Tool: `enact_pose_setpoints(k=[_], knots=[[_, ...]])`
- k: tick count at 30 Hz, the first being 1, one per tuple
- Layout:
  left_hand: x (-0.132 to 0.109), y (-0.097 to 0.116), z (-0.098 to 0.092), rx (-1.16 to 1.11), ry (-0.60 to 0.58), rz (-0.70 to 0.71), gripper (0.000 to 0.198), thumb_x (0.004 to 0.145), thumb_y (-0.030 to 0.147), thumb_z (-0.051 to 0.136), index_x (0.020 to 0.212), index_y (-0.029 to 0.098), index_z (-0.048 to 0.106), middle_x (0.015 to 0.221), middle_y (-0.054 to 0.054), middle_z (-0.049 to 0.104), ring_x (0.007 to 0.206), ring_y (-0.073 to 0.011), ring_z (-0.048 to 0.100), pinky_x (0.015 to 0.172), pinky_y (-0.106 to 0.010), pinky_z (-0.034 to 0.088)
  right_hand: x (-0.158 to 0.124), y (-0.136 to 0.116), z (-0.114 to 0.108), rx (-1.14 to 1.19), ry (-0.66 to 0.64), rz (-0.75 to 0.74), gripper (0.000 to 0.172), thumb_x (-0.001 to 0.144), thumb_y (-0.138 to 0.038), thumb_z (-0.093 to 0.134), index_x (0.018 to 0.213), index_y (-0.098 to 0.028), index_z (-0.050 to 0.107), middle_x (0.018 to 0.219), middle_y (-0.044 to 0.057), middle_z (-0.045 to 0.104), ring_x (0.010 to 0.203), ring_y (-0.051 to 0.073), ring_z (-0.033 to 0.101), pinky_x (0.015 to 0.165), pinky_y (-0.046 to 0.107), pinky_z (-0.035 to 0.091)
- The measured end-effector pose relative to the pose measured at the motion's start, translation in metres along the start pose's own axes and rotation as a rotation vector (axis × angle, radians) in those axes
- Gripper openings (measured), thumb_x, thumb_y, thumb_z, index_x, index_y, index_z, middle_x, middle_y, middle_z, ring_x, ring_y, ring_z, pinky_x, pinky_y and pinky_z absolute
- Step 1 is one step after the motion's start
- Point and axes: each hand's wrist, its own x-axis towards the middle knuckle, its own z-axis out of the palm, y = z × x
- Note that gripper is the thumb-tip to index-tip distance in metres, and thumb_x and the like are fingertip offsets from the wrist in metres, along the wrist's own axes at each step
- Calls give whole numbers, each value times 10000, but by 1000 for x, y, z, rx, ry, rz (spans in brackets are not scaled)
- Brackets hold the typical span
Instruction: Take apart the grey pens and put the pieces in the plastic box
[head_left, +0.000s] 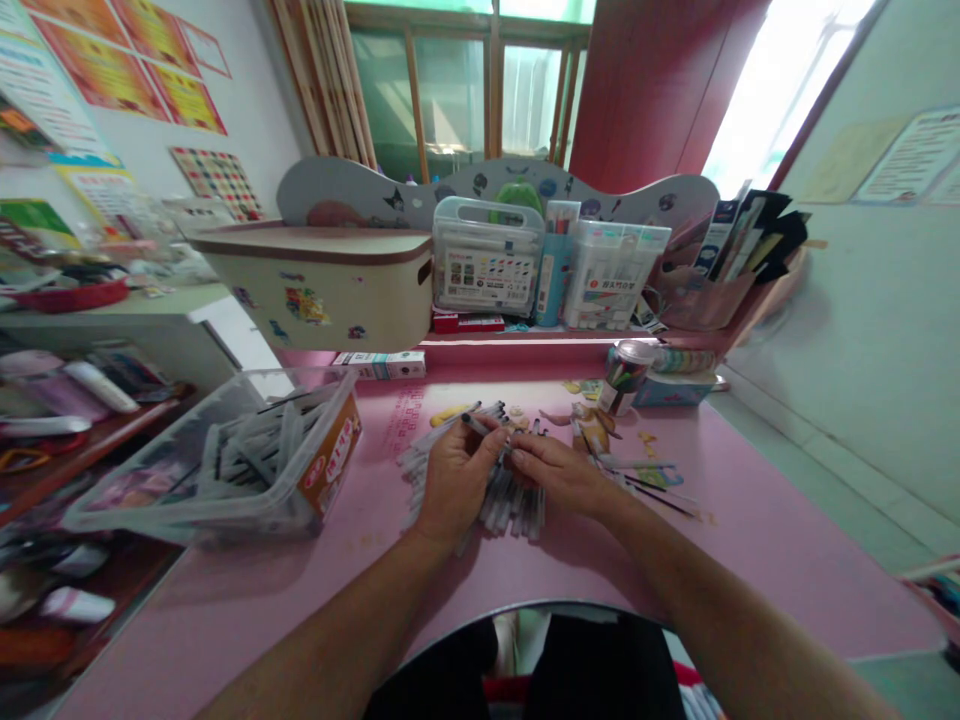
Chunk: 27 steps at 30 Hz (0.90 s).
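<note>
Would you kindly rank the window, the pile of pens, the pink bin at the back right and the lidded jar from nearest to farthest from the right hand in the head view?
From the right hand:
1. Pile of pens: just below the hand.
2. Lidded jar: farther back, to the right.
3. Pink bin: behind the jar, farther right.
4. Window: at the far back.
</note>
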Motion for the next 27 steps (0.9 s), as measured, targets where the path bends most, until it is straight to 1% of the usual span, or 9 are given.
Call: enact_pose_setpoints(k=[3,5,9,13,15,17,20,22,27], knots=[[-1,0,0,-1,-62,-25,95,817,269,652,870,194,629,716,13,613,629,-111,551,604,-224,448,-1,-3,1,1,44,-35,299,954,-391,439,969,-166,636,885,34,603,859,164,546,826,302,442],[-1,0,1,-33,-103,-66,116,824,263,633,911,188,614,693,20,592,590,-103,532,572,-218,438,0,-4,3,83,52,-45,326,953,-407,445,1003,-160,652,939,48,621,911,170,556,867,313,436],[0,-2,2,-91,-98,-117,134,838,283,613,924,183,595,636,32,566,565,-98,530,575,-210,443,2,-2,9,351,21,25,326,915,-426,522,980,-146,675,859,39,614,792,137,554,748,262,449],[2,-5,2,-141,-67,-136,145,826,293,633,917,189,591,656,38,573,544,-81,515,547,-190,423,4,0,14,503,34,56,276,856,-413,610,939,-160,681,872,37,613,793,132,552,721,243,445],[3,-7,2,-152,-69,-138,138,826,297,634,898,189,585,640,41,566,529,-78,508,539,-186,417,4,2,14,520,32,56,270,848,-423,619,882,-160,672,854,33,598,759,126,534,689,236,438],[4,-9,1,-159,-91,-146,138,829,303,633,886,191,575,608,46,554,509,-78,496,527,-184,407,3,2,14,538,9,66,285,846,-444,623,855,-161,654,811,21,573,681,108,495,622,220,407],[4,-9,-1,-175,-135,-163,144,837,310,626,899,198,559,578,53,538,485,-80,480,503,-183,387,1,0,12,567,-36,84,328,838,-487,625,842,-160,630,743,-3,525,551,74,382,507,203,317],[3,-7,-2,-165,-146,-152,133,842,305,618,899,203,555,578,54,534,488,-81,480,503,-184,386,0,-3,12,552,-47,76,344,837,-502,621,836,-158,621,718,-12,500,515,66,327,468,202,271],[1,0,-3,-60,-146,-63,69,858,267,593,872,209,558,583,52,528,531,-90,501,547,-197,415,-1,-7,12,433,1,50,330,860,-492,589,810,-166,608,672,-19,468,490,69,305,429,200,233]])
